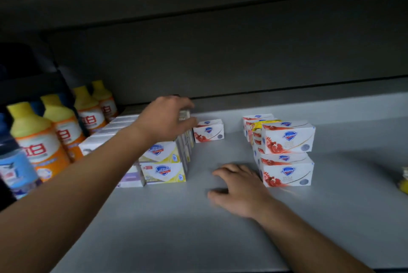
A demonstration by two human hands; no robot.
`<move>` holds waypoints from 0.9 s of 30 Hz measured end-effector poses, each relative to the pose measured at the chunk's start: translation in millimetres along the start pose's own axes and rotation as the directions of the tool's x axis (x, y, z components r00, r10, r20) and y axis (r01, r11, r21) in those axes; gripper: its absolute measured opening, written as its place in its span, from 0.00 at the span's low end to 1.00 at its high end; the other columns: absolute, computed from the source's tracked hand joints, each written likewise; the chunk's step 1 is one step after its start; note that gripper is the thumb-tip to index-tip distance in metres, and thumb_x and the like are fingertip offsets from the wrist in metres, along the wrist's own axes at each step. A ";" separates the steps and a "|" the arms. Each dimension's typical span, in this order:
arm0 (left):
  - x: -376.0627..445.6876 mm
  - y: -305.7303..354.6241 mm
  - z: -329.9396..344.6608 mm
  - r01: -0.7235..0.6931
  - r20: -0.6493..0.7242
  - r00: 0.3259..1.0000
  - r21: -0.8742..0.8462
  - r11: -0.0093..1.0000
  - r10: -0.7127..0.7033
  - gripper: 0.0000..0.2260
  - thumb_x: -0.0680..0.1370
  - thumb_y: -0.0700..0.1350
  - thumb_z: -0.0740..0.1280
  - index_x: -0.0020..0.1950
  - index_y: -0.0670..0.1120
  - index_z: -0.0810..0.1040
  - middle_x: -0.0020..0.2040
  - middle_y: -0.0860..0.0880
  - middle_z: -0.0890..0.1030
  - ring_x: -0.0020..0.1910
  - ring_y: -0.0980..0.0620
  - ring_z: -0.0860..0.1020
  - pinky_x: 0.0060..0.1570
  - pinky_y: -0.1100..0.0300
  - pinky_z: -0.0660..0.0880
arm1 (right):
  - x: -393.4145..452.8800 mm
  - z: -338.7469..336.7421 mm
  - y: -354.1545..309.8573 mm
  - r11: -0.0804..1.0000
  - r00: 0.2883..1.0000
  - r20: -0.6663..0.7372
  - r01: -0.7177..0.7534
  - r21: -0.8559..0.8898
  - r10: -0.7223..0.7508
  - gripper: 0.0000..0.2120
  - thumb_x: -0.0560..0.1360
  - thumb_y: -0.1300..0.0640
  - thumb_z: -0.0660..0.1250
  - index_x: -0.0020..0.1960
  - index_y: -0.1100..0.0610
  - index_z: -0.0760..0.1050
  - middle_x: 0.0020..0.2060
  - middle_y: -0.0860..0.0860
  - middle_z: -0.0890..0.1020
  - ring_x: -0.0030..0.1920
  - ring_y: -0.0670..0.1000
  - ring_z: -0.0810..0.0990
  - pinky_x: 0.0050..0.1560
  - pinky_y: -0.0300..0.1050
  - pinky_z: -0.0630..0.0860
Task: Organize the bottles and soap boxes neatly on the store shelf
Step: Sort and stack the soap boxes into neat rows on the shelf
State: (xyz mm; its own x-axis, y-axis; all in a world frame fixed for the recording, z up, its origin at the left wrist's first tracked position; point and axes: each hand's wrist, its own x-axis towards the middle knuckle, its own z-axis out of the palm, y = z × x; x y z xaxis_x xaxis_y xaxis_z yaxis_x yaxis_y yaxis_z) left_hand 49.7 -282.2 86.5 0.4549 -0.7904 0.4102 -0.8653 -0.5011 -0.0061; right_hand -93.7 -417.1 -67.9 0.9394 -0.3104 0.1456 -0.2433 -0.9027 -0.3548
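bottles: yellow-capped plastic bottles [37, 138] far left on grey shelf [176, 217]
middle: yellow-white soap box stack [164, 162]
right: red-white soap box stack [287, 155]

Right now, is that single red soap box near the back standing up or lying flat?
Standing: the lone red soap box rests on a long edge, its printed front facing the camera.

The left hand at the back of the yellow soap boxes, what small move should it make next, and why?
Probably set the box it grips down onto the back of the yellow soap box row. The left hand curls over a box at that row's far end, beside a lone red soap box, while the right hand rests flat on the shelf.
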 end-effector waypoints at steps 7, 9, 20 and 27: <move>-65.0 -27.0 36.1 0.114 -0.055 0.992 -0.028 0.993 -0.116 0.27 0.74 0.57 0.70 0.70 0.49 0.74 0.69 0.48 0.76 0.67 0.45 0.73 0.67 0.52 0.69 | 15.4 -8.4 -3.9 0.998 1.000 0.013 -0.020 -0.061 0.021 0.28 0.73 0.39 0.64 0.70 0.48 0.70 0.69 0.48 0.71 0.70 0.53 0.68 0.69 0.43 0.64; -66.5 -26.8 51.5 0.119 -0.106 0.988 0.038 0.992 -0.114 0.26 0.74 0.58 0.68 0.71 0.50 0.73 0.69 0.49 0.75 0.68 0.46 0.72 0.69 0.50 0.65 | 28.1 -11.9 -6.3 0.997 0.999 -0.030 -0.041 -0.069 0.039 0.28 0.74 0.42 0.65 0.71 0.51 0.69 0.68 0.51 0.71 0.69 0.55 0.68 0.67 0.44 0.65; -66.6 -32.1 85.6 0.111 -0.411 0.907 0.026 0.993 -0.090 0.25 0.71 0.61 0.63 0.63 0.50 0.80 0.61 0.50 0.81 0.60 0.43 0.77 0.61 0.45 0.67 | 134.4 -11.3 5.4 0.963 0.983 -0.183 -0.046 -0.266 -0.004 0.34 0.75 0.46 0.64 0.77 0.49 0.57 0.76 0.52 0.60 0.76 0.56 0.56 0.75 0.52 0.57; -65.4 -32.3 83.4 0.111 -0.407 0.907 -0.021 0.994 -0.110 0.24 0.70 0.59 0.68 0.63 0.49 0.80 0.62 0.49 0.81 0.61 0.42 0.76 0.61 0.45 0.65 | 151.7 -1.3 15.4 0.951 0.975 -0.224 -0.053 -0.306 -0.017 0.34 0.73 0.43 0.65 0.76 0.46 0.57 0.73 0.50 0.62 0.73 0.57 0.55 0.71 0.53 0.60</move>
State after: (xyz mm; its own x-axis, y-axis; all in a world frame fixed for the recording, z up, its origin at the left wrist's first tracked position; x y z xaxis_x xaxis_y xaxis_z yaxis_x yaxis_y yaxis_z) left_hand 65.5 -243.6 -16.2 0.4223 -0.5179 0.7439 -0.8136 -0.5784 0.0592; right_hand 44.7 -478.5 -50.1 0.8656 -0.3534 0.3547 -0.3552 -0.9327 -0.0626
